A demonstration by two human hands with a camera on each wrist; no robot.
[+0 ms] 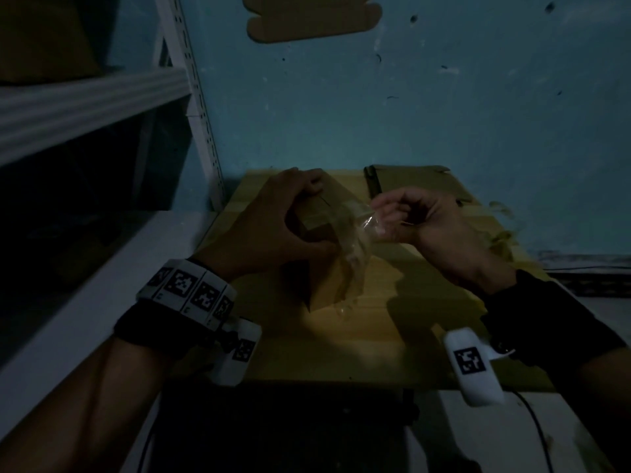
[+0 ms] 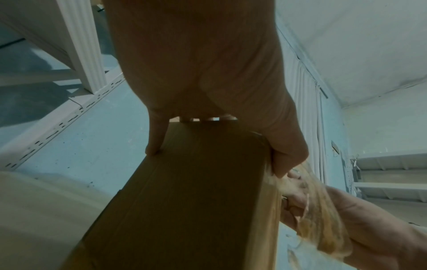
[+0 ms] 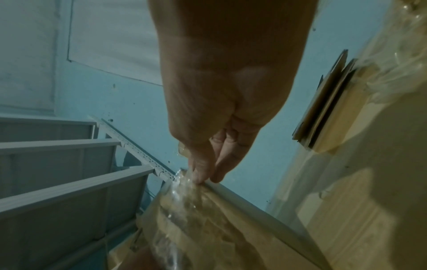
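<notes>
While the left hand (image 1: 273, 216) curls around the upper end of a brown cardboard box (image 2: 196, 191), thumb on the near side and fingers hooked over the far edge, the right hand (image 1: 420, 220) pinches the edge of a crinkled clear plastic film (image 1: 355, 233) between thumb and forefinger (image 3: 203, 171), its other fingers loosely bent. The box is held tilted above the middle of a pale wooden table (image 1: 375, 336), its lower end close to the tabletop; whether it touches cannot be told in the dim light. The film runs from the right hand's pinch down along the right side of the box. Whether it is going on or coming off is not clear. Either way, the step will likely go best with a firm, steady left-hand grip and a smooth, even pull from the right hand in line with the box's side, so the film neither bunches, tears nor clings to itself. Farther out, flat cardboard (image 1: 416, 182) lies at the back of the table against a scuffed blue wall (image 1: 444, 97). A cardboard shape (image 1: 314, 18) sits high on that wall. White metal shelving (image 1: 102, 93) stands to the left, its slotted upright beside the table's corner. The room is dark, with light falling only on the tabletop.
</notes>
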